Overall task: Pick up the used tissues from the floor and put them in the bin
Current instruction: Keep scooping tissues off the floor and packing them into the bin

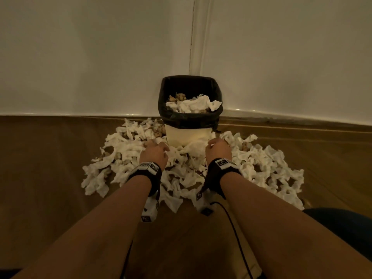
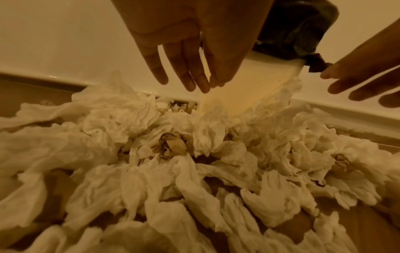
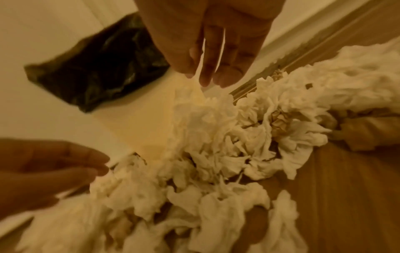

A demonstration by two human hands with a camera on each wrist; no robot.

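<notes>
Our left hand (image 1: pixel 154 153) hangs over the tissues (image 1: pixel 124 156), which spread out to its left and beneath it across the wooden floor (image 1: pixel 50 158). From the left wrist view its fingers (image 2: pixel 186 68) point down, straight and slightly apart, holding nothing, their tips just above the crumpled heap (image 2: pixel 151 154). Between our two hands, just ahead of the fingertips, stands the bin (image 1: pixel 190 117), cream below and lined with a black bag (image 1: pixel 173 85), set in the corner against the white wall (image 1: pixel 80 57); some tissues already lie inside it. Our right hand (image 1: pixel 218 149) hovers just right of the bin's base, fingers (image 3: pixel 216 65) extended downward and loose, gripping nothing, close above more tissues that fan out to its right and toward us. A dark cable (image 1: pixel 231 224) trails under the right forearm.
</notes>
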